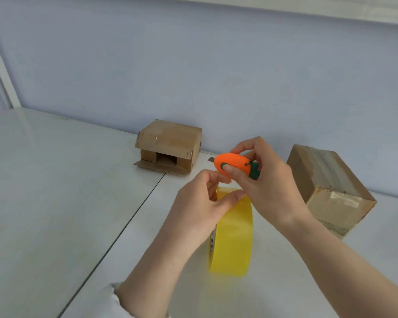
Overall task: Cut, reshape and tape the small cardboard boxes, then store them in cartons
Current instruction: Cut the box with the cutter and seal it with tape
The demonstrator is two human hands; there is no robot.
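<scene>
Two hands are met above the yellow tape roll (233, 235), which is stood on edge on the white table (55, 203). Its top is gripped by the left hand (200, 203). An orange carrot-shaped cutter (232, 165) is pinched in the right hand (269, 187), just above the left fingertips, blade pointed left. The small cardboard box (168, 145) is left well behind, a taped box (331, 187) to the right. Cutting tape is judged next.
</scene>
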